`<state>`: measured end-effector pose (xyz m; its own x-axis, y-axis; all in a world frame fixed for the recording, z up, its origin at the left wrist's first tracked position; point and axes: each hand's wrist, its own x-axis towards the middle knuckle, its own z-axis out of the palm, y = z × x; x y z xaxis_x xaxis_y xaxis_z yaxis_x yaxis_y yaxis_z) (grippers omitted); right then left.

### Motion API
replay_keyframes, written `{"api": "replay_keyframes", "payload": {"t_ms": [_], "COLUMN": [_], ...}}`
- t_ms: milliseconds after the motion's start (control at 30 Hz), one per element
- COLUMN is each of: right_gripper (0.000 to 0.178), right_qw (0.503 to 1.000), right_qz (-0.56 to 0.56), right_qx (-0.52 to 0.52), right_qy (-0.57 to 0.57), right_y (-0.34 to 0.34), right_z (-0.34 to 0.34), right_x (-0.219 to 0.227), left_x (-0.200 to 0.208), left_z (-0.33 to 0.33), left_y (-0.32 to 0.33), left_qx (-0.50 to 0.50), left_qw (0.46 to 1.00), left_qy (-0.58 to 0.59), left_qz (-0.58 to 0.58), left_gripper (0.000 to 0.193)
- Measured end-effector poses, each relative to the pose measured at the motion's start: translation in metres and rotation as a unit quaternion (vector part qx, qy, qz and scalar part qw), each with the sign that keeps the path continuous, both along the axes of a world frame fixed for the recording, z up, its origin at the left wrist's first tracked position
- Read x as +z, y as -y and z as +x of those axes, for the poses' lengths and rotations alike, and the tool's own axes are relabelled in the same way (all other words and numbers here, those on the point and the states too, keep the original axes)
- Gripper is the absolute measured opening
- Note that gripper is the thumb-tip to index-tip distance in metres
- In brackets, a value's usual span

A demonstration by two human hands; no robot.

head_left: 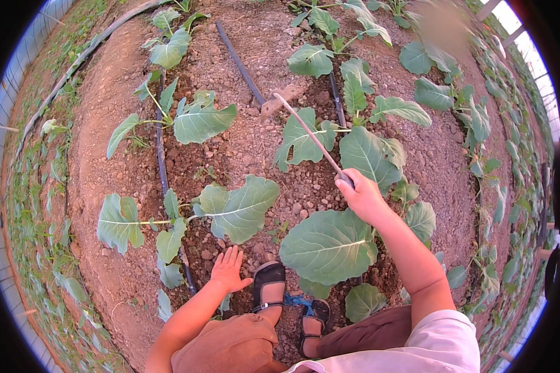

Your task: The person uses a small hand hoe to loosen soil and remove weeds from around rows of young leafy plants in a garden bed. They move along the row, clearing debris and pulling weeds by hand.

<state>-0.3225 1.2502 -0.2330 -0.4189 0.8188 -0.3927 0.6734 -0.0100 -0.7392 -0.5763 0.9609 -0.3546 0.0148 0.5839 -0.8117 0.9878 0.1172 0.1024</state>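
My right hand (362, 196) is closed around the dark grip of a hand hoe (311, 135) with a thin metal shaft. The shaft slants up and left to a flat, rusty-brown blade (284, 101) at soil level, between two rows of leafy plants. Under my right forearm spreads a large broad leaf (330, 247). My left hand (229, 271) holds nothing; its fingers are stretched out low over the soil, just below a lobed leaf (241, 208) of the left row's plant. Whether its palm touches the ground, I cannot tell.
A black drip hose (162, 155) runs along the left row, and another (336, 93) along the right row. A dark rod or tube (239, 62) lies with its near end at the blade. My sandaled feet (271, 289) stand between the rows. More plants (470, 118) grow at right.
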Motion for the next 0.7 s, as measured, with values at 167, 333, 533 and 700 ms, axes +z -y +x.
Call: {"api": "replay_keyframes", "payload": {"t_ms": [167,333,533,700], "right_gripper": [0.026,0.023,0.017,0.016], "right_qw": [1.000,1.000,0.998,0.998], "right_qz": [-0.020,-0.002,-0.053,-0.037], "right_qx": [0.002,0.004,-0.009,-0.006], "right_qy": [-0.004,-0.020,-0.034,-0.045], "right_y": [0.003,0.007,0.009,0.011], "right_z": [-0.004,-0.005,-0.011,-0.014], "right_x": [0.004,0.004,0.014,0.010], "left_x": [0.000,0.003,0.004,0.002], "left_z": [0.000,0.001,0.001,0.001], "left_y": [0.001,0.000,-0.001,0.002], "left_qx": [0.007,0.019,0.009,0.002], "left_qw": [1.000,1.000,1.000,1.000], "left_qy": [0.004,0.010,0.002,-0.002], "left_qz": [0.007,0.012,-0.003,0.009], "left_gripper": [0.094,0.093,0.093,0.093]}}
